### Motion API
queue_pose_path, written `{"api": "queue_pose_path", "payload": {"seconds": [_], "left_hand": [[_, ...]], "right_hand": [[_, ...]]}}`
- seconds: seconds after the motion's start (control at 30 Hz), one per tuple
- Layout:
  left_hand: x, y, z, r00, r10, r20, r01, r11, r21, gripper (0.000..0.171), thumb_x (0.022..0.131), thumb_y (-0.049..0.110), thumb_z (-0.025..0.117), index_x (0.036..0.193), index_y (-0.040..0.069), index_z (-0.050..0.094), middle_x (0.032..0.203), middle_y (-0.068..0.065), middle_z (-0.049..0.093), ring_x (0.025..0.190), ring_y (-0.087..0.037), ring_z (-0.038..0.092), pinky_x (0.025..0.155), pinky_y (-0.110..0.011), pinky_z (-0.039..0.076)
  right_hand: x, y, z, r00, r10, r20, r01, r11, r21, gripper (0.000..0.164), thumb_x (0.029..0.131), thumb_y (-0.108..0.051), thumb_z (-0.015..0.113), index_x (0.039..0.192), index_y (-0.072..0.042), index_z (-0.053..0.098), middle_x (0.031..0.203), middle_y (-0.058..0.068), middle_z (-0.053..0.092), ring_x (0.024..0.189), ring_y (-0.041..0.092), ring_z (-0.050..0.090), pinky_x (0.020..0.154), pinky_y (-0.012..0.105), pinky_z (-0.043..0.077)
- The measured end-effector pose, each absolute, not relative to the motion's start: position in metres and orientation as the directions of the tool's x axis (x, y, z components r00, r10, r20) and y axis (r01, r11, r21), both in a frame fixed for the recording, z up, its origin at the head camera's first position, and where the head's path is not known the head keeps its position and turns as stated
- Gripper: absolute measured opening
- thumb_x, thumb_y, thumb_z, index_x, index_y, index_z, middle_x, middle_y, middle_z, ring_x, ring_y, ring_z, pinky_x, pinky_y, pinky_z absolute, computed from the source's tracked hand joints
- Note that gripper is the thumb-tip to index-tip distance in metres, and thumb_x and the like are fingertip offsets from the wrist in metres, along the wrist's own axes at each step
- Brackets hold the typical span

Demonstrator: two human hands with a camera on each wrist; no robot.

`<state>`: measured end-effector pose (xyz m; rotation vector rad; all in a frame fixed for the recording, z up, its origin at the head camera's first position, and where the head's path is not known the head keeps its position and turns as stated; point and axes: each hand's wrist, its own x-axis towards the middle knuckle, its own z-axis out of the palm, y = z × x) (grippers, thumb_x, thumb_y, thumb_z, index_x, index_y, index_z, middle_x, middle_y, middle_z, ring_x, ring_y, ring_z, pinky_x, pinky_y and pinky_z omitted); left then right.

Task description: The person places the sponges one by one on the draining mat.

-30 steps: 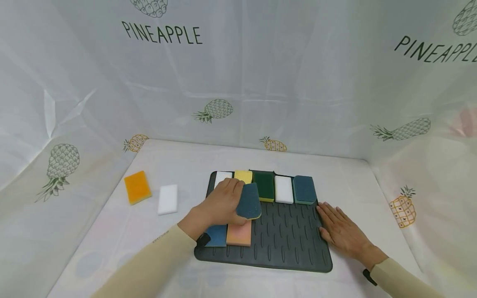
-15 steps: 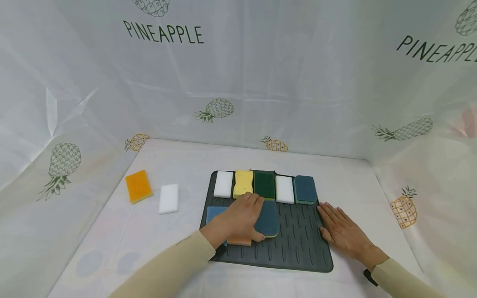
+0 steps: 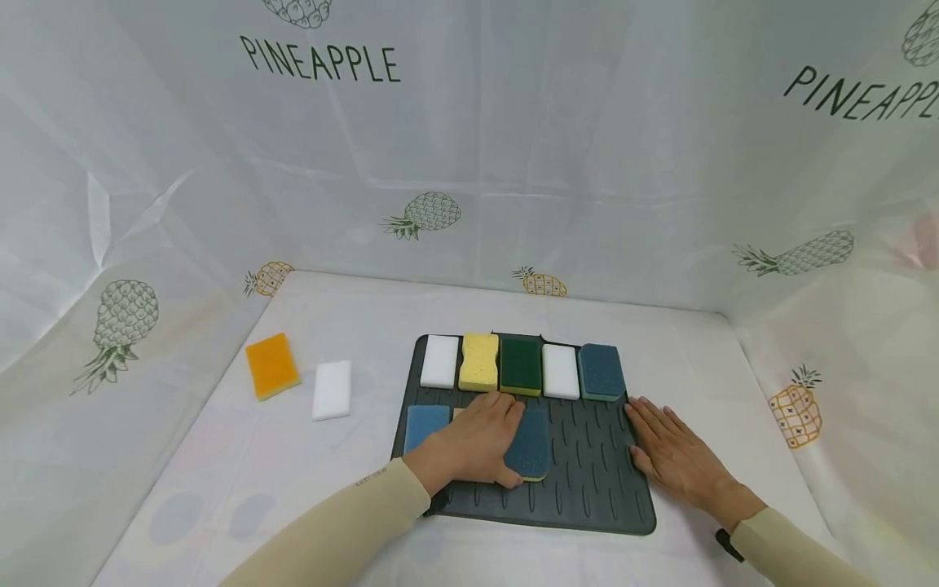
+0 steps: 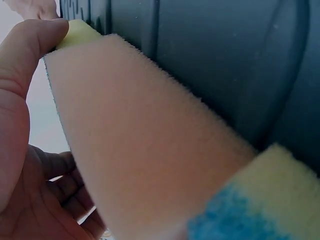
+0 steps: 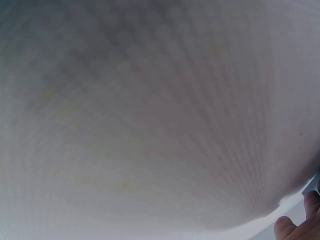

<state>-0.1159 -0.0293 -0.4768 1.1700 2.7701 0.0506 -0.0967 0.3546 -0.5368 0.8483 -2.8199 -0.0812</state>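
My left hand (image 3: pixel 477 440) grips a dark blue scouring sponge (image 3: pixel 531 444) by its near and far ends, low on the black ribbed mat (image 3: pixel 594 465). In the left wrist view the thumb presses the sponge's yellow foam end (image 4: pixel 82 32), and a peach sponge (image 4: pixel 135 125) lies right beside it. The hand mostly covers that peach sponge in the head view. A lighter blue sponge (image 3: pixel 425 425) sits left of it. My right hand (image 3: pixel 678 456) rests with straight fingers along the mat's right edge; cloth fills most of the right wrist view.
Along the mat's back row stand a white sponge (image 3: pixel 439 361), a yellow sponge (image 3: pixel 479 363), a green scouring sponge (image 3: pixel 520 365), another white sponge (image 3: pixel 561 372) and a blue sponge (image 3: pixel 601 372). Off the mat at left lie an orange sponge (image 3: pixel 272 366) and a white sponge (image 3: pixel 332 390).
My left hand has carried the dark blue sponge rightward and toward me, down beside the peach sponge. The back row's left sponges have come into full view. My right hand has stayed put.
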Motion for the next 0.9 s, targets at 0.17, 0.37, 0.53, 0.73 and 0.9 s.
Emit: {"api": "queue_pose_path", "payload": {"seconds": [0.17, 0.37, 0.53, 0.73, 0.9], "left_hand": [[-0.1158, -0.0295, -0.4782, -0.692, 0.713, -0.118, 0.708, 0.701, 0.085, 0.107, 0.085, 0.074, 0.072, 0.161, 0.005, 0.040, 0.158, -0.010, 0.047, 0.144, -0.024, 0.045, 0.123, -0.040, 0.038], [-0.1145, -0.0307, -0.4748, -0.695, 0.706, -0.138, 0.702, 0.707, 0.081, 0.107, 0.085, 0.075, 0.072, 0.161, 0.006, 0.040, 0.158, -0.009, 0.047, 0.143, -0.023, 0.045, 0.124, -0.040, 0.038], [-0.1144, -0.0303, -0.4746, -0.700, 0.698, -0.153, 0.693, 0.715, 0.093, 0.107, 0.085, 0.074, 0.073, 0.162, 0.007, 0.039, 0.159, -0.008, 0.045, 0.145, -0.023, 0.044, 0.125, -0.039, 0.037], [-0.1135, -0.0309, -0.4745, -0.699, 0.700, -0.145, 0.693, 0.714, 0.101, 0.108, 0.085, 0.072, 0.075, 0.162, 0.006, 0.038, 0.158, -0.009, 0.045, 0.143, -0.024, 0.044, 0.124, -0.040, 0.038], [-0.1123, -0.0308, -0.4731, -0.701, 0.697, -0.150, 0.690, 0.716, 0.107, 0.110, 0.084, 0.073, 0.075, 0.162, 0.005, 0.037, 0.157, -0.009, 0.045, 0.142, -0.023, 0.044, 0.124, -0.039, 0.038]], "right_hand": [[-0.0966, 0.3538, -0.5350, -0.825, -0.544, 0.154, -0.533, 0.839, 0.109, 0.066, 0.107, -0.039, 0.056, 0.157, 0.002, 0.043, 0.163, 0.019, 0.045, 0.151, 0.037, 0.044, 0.134, 0.039, 0.013], [-0.0963, 0.3537, -0.5340, -0.823, -0.546, 0.154, -0.537, 0.838, 0.100, 0.066, 0.107, -0.038, 0.056, 0.157, 0.002, 0.043, 0.163, 0.019, 0.045, 0.151, 0.037, 0.044, 0.135, 0.036, 0.006], [-0.0959, 0.3538, -0.5339, -0.817, -0.552, 0.164, -0.544, 0.834, 0.098, 0.066, 0.107, -0.038, 0.056, 0.157, 0.002, 0.044, 0.163, 0.020, 0.046, 0.151, 0.037, 0.044, 0.135, 0.034, 0.004], [-0.0955, 0.3532, -0.5336, -0.816, -0.553, 0.170, -0.545, 0.833, 0.094, 0.066, 0.106, -0.038, 0.057, 0.157, 0.002, 0.044, 0.162, 0.020, 0.046, 0.151, 0.037, 0.044, 0.133, 0.030, -0.002], [-0.0955, 0.3538, -0.5354, -0.813, -0.554, 0.177, -0.546, 0.832, 0.096, 0.066, 0.106, -0.038, 0.057, 0.157, 0.002, 0.044, 0.162, 0.020, 0.047, 0.153, 0.034, 0.041, 0.133, 0.029, -0.005]]}}
